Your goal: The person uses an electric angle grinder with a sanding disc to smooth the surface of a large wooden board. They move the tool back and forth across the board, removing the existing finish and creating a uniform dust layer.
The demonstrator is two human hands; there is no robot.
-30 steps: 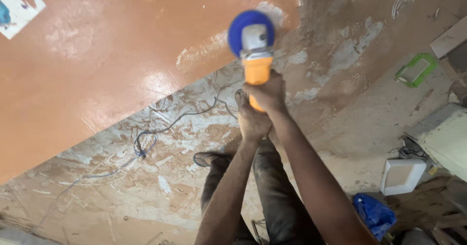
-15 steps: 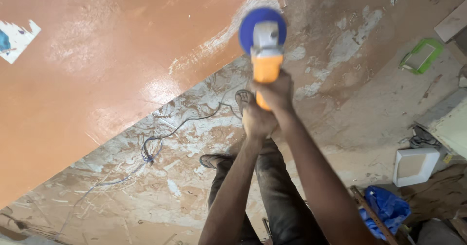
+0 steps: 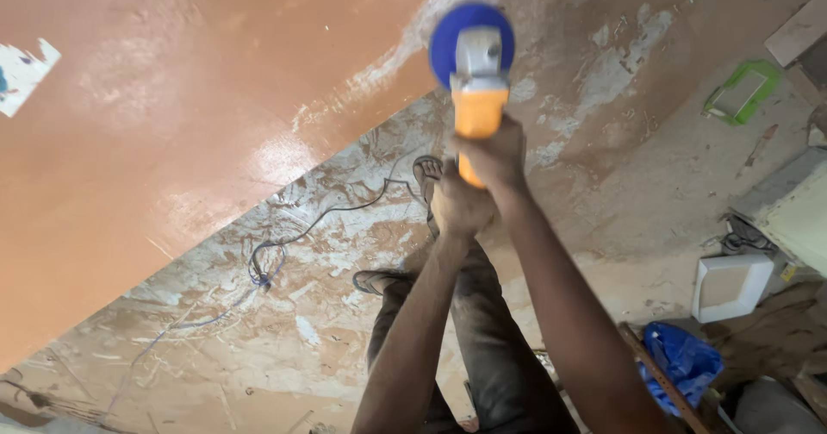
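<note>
Both your hands are wrapped tight around the orange handle of the sander (image 3: 476,81), right hand (image 3: 495,154) in front and left hand (image 3: 459,206) behind it, with the blue disc at the pale, worn edge of the glossy brown panel (image 3: 155,115). Keep the disc flat on the surface and let the tool's weight do the pressing, since tipping it would probably gouge the finish. The cord (image 3: 284,244) trails over the dusty floor (image 3: 284,348) by your feet, so I'd keep it clear of the disc.
</note>
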